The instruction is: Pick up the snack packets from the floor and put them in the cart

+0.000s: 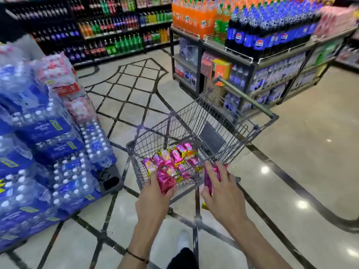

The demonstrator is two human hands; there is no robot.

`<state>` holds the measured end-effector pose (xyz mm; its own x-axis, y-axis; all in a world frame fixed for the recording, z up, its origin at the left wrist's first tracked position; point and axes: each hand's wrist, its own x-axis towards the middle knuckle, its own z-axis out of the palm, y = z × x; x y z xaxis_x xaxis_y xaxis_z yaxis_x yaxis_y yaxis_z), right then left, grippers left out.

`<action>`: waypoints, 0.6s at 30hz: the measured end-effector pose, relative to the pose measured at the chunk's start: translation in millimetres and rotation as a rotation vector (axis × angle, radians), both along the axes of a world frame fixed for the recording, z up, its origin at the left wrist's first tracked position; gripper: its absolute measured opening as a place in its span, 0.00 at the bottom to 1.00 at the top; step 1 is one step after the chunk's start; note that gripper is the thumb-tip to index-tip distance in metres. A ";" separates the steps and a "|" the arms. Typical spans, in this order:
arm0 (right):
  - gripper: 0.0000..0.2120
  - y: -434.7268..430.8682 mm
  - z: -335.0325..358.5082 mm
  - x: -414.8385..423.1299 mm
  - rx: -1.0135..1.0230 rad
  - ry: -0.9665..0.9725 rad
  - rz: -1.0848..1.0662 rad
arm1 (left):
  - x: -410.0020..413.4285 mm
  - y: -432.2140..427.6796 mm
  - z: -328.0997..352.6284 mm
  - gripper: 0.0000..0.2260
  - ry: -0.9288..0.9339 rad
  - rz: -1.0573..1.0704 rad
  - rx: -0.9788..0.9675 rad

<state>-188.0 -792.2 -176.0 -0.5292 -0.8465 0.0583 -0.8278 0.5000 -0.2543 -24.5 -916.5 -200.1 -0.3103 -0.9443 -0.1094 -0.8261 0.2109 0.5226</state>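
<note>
A grey wire shopping cart stands on the shop floor in front of me. Several pink-and-gold snack packets lie in its basket. My left hand grips a pink snack packet over the near edge of the basket. My right hand is closed on another pink packet just at the cart's near right corner. A gold bit of wrapper shows under my right hand.
Stacked packs of bottled water fill the left side, close to the cart. A rack of soda bottles stands behind the cart on the right. Drink shelves line the back wall. My white shoe is below the cart.
</note>
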 end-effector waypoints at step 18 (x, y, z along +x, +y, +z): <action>0.34 -225.2 -55.4 -177.0 0.109 -0.153 0.135 | -142.2 -212.0 -38.6 0.38 0.066 0.123 0.260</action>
<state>-365.0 -1017.4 -231.5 -0.4062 -0.9072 -0.1097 -0.8450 0.4186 -0.3328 -166.7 -1128.5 -238.7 -0.2100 -0.9180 -0.3364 -0.7993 -0.0369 0.5998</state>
